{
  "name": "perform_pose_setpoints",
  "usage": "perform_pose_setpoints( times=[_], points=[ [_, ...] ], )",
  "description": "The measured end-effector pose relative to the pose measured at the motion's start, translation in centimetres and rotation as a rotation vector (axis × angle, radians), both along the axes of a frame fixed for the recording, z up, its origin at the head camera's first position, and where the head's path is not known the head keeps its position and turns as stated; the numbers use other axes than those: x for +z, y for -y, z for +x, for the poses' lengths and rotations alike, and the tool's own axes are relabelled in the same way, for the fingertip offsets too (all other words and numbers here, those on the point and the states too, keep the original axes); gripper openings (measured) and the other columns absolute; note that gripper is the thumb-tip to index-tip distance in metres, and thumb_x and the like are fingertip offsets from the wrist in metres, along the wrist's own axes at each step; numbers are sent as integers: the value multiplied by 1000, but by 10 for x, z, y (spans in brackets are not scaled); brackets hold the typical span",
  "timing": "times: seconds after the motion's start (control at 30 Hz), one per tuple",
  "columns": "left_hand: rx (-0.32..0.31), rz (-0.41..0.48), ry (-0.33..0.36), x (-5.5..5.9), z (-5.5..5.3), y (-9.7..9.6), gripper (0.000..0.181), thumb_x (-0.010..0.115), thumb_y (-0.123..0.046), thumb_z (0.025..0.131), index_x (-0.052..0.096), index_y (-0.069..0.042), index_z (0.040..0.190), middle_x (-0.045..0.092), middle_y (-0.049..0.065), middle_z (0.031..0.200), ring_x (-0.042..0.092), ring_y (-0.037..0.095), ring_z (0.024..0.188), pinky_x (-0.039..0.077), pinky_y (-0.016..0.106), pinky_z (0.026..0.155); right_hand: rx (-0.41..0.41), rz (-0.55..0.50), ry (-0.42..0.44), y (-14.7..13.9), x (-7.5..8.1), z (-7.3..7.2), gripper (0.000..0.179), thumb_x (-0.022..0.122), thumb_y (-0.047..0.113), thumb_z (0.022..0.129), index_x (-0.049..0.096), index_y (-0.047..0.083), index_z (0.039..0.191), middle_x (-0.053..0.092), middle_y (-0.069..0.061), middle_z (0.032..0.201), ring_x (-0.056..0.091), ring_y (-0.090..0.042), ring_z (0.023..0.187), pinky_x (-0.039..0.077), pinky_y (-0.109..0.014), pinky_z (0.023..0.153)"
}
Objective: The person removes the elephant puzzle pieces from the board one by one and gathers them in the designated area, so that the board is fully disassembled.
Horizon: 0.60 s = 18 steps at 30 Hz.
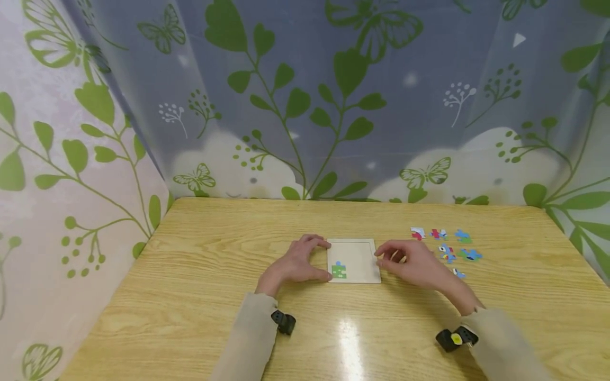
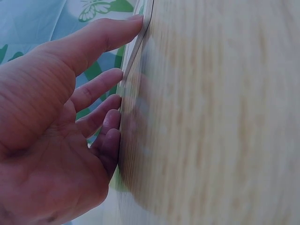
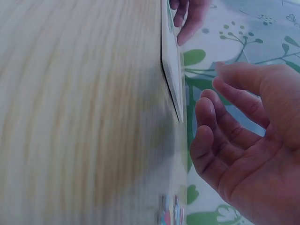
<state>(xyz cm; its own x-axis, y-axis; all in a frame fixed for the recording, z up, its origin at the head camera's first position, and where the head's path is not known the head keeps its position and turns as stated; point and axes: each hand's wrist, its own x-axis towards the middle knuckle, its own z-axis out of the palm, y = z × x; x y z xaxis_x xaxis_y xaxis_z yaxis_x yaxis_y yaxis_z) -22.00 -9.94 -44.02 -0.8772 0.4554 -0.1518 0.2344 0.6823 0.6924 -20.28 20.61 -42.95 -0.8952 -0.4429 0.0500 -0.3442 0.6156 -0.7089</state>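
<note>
A shallow white puzzle tray [image 1: 359, 259] lies flat on the table between the two hands. One green puzzle piece [image 1: 339, 271] with a blue knob sits in its lower left corner. My left hand [image 1: 300, 259] spans the tray's left edge, with the thumb at the near corner and fingertips toward the far one. In the left wrist view, the left thumb [image 2: 101, 40] touches the tray edge and the other fingers are loosely bent. Just beside the tray's right edge is my right hand [image 1: 410, 262]. Its fingers [image 3: 206, 110] are relaxed, thumb apart, with nothing between them.
Several loose puzzle pieces [image 1: 448, 253] in blue, red, white and green lie right of the tray, beyond the right hand. The wooden table [image 1: 214, 254] meets a patterned curtain [image 1: 305, 106] at the back and another at the left.
</note>
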Motion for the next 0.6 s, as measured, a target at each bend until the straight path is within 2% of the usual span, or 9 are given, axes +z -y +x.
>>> perform_pose_setpoints(
  times=[0.47, 0.6],
  points=[
    [16, -20, 0, 0, -1, -1, 68, 84, -32, 82, 56, -19, 143, 37, 8, 162, 32, 38, 148, 34, 60, 117, 62, -12, 48, 35, -6, -6, 12, 72, 20, 95, 73, 13, 106, 66, 1, 86, 58, -12, 72, 48, -25, 62],
    [11, -23, -2, 0, -1, -1, 68, 84, -32, 83, 56, -19, 143, 36, 8, 162, 32, 38, 147, 35, 61, 117, 97, -7, 30, 43, -7, -8, 12, 73, 18, 95, 73, 12, 104, 66, 1, 85, 57, -10, 71, 49, -24, 63]
  ],
)
